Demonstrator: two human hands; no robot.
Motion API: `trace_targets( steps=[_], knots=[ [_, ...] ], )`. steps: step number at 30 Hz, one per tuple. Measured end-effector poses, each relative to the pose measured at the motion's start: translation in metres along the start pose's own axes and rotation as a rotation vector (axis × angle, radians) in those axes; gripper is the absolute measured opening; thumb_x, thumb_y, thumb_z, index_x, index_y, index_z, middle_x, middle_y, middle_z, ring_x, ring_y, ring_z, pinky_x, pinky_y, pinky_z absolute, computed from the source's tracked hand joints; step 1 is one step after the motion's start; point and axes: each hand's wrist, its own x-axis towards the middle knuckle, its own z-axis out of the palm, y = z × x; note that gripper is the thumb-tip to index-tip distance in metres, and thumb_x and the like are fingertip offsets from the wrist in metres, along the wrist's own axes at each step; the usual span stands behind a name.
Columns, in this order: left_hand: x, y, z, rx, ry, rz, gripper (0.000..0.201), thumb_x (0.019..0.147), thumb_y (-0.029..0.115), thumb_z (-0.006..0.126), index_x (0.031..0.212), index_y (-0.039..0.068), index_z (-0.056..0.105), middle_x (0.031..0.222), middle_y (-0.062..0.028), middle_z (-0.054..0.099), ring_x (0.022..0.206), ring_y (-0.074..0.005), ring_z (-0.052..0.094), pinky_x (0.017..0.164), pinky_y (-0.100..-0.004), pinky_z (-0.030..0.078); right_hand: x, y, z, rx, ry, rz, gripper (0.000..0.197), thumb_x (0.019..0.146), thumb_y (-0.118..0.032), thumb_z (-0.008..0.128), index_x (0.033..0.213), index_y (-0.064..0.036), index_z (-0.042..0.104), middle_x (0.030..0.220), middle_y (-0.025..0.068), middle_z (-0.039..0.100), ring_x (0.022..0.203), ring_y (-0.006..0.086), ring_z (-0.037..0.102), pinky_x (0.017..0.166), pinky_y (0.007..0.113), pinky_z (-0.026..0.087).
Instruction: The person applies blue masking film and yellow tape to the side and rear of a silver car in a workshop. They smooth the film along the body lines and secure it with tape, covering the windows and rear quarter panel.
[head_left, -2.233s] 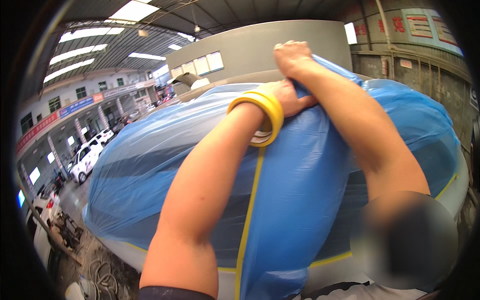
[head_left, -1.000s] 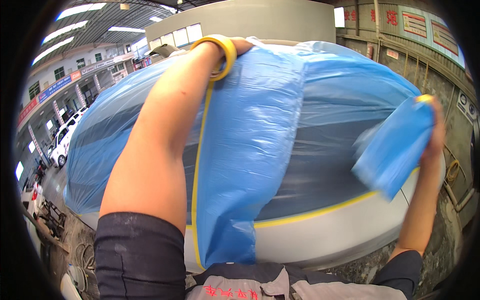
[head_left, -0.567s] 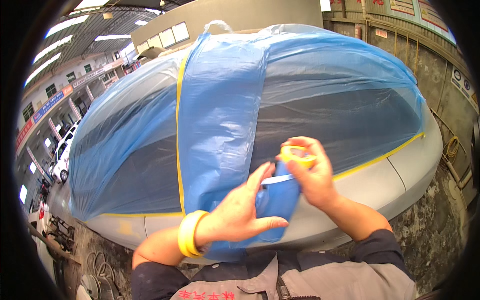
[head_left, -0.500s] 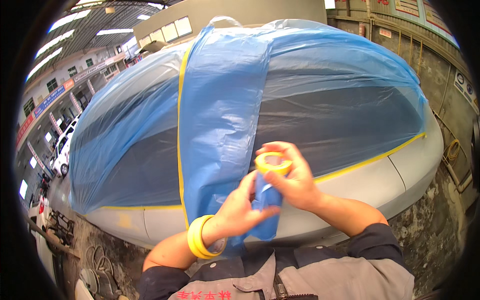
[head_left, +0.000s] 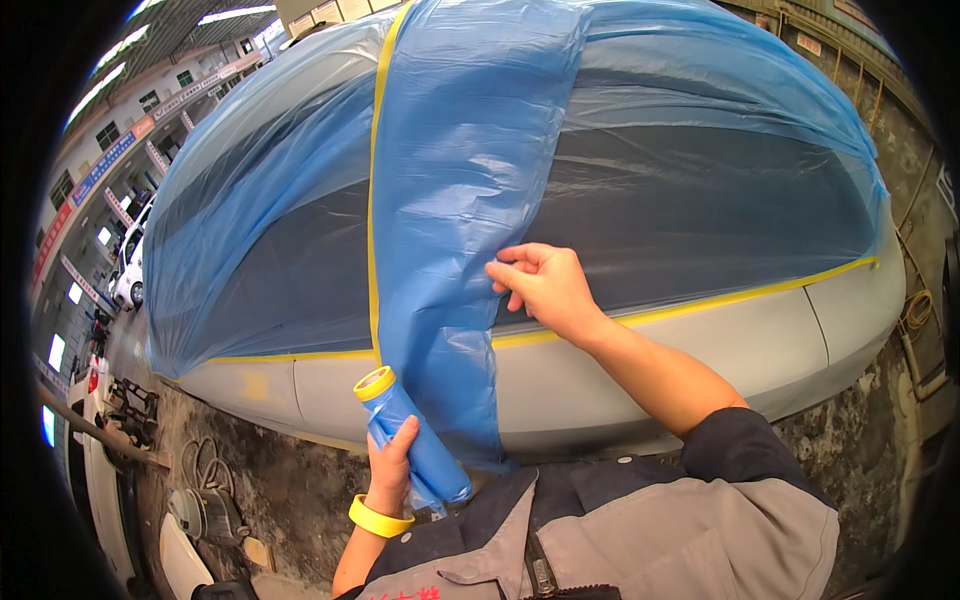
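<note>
My left hand (head_left: 392,462), low and left of centre, is wrapped round a roll of blue masking film (head_left: 425,450) with a band of yellow tape at its upper end. A roll of yellow masking tape (head_left: 380,517) sits round my left wrist like a bracelet. My right hand (head_left: 548,290) has its thumb and fingers closed at the right edge of a broad blue film strip (head_left: 465,190), where that edge bends inward. The strip hangs over the film-draped car (head_left: 655,395), its left side bordered by yellow tape (head_left: 376,230). My right fingertips' exact grip is partly hidden.
Thinner blue film covers the dark windows, with yellow tape (head_left: 700,305) along its lower border. A stained wall (head_left: 910,140) with a coiled yellow hose (head_left: 917,310) stands at the right. Machinery (head_left: 208,512) lies on the floor at lower left; a white car (head_left: 132,265) stands farther back.
My right hand has let go of the film roll's taped end and moved to the strip's edge. My left hand has carried the roll left and down. The view has tilted lower.
</note>
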Motion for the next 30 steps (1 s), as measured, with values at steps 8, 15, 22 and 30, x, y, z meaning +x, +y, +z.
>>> trace_targets(
  steps=[8, 15, 22, 30],
  knots=[
    [0.008, 0.008, 0.007, 0.187, -0.146, 0.148, 0.050, 0.088, 0.025, 0.080, 0.125, 0.002, 0.056, 0.108, -0.0074, 0.064, 0.096, -0.0169, 0.063, 0.086, -0.0336, 0.053, 0.014, -0.007, 0.022, 0.181, -0.015, 0.104, 0.026, 0.092, -0.019, 0.076, 0.102, 0.0035, 0.068, 0.084, 0.0074, 0.072, 0.060, 0.0086, 0.060, 0.052, 0.022, 0.044],
    [0.027, 0.013, -0.006, 0.258, -0.216, 0.171, 0.053, 0.088, 0.026, 0.080, 0.128, 0.002, 0.056, 0.110, -0.0082, 0.065, 0.101, -0.0187, 0.063, 0.091, -0.0349, 0.052, 0.002, -0.010, 0.009, 0.322, 0.095, -0.005, 0.021, 0.095, -0.020, 0.074, 0.098, -0.0005, 0.068, 0.082, 0.0066, 0.070, 0.060, 0.0074, 0.058, 0.050, 0.021, 0.040],
    [0.057, 0.024, 0.001, 0.244, -0.254, 0.433, 0.057, 0.088, 0.020, 0.078, 0.137, 0.001, 0.055, 0.124, -0.0109, 0.064, 0.114, -0.0219, 0.061, 0.096, -0.0368, 0.051, -0.005, -0.004, 0.022, 0.174, 0.220, 0.028, 0.037, 0.093, -0.021, 0.077, 0.116, 0.0056, 0.064, 0.099, 0.0095, 0.071, 0.070, 0.0084, 0.060, 0.054, 0.021, 0.043],
    [0.084, 0.045, 0.034, -0.003, -0.302, 0.505, 0.076, 0.087, 0.023, 0.074, 0.151, 0.003, 0.038, 0.151, -0.0167, 0.044, 0.136, -0.0282, 0.047, 0.099, -0.0419, 0.055, 0.009, -0.007, 0.040, 0.237, 0.166, 0.068, 0.024, 0.092, -0.021, 0.078, 0.101, -0.0012, 0.068, 0.083, 0.0023, 0.066, 0.067, 0.0054, 0.051, 0.055, 0.022, 0.038]
  ],
)
